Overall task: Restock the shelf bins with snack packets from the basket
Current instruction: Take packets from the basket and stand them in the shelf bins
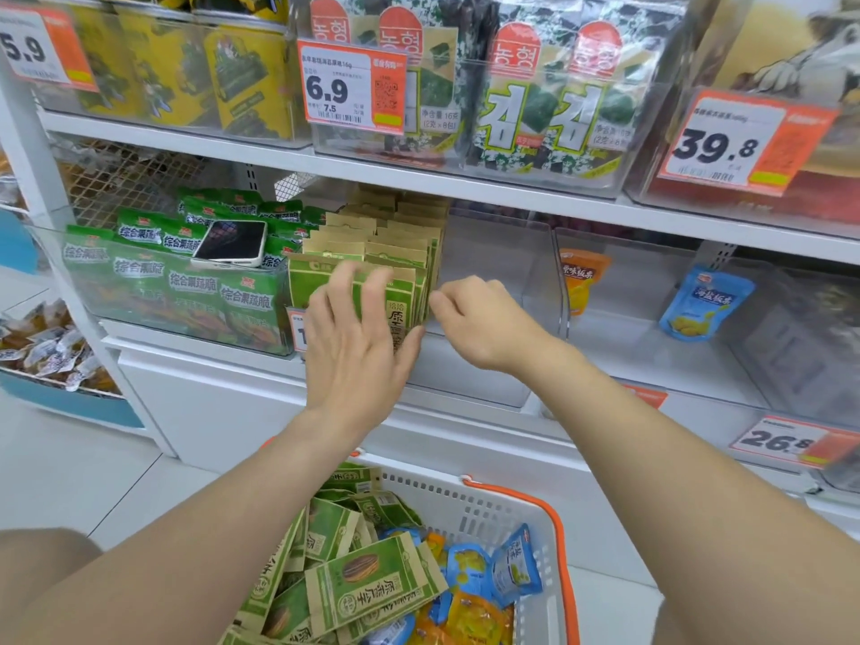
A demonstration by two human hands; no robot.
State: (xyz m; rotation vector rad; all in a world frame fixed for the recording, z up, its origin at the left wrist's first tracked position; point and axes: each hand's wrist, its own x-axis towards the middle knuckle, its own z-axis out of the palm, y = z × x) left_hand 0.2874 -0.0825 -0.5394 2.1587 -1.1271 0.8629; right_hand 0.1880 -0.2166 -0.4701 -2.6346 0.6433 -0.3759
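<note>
A row of green and kraft sunflower seed packets [372, 235] stands upright in a clear shelf bin. My left hand [358, 346] is spread flat, its fingers touching the front packet. My right hand [479, 318] sits at the row's right edge with its fingers curled, knuckles against the packets' side; whether it pinches one is hidden. Below, a white basket [465, 514] with orange handles holds several more green seed packets [372, 579] plus blue packets [516, 565] and orange ones.
A phone [232, 242] lies on green vegetable-crisp packets in the left bin. Right of the seed row, the clear bin space [502, 272] has bare room. Further right bins hold one orange packet [581, 281] and one blue packet [702, 304]. Seaweed packs fill the shelf above.
</note>
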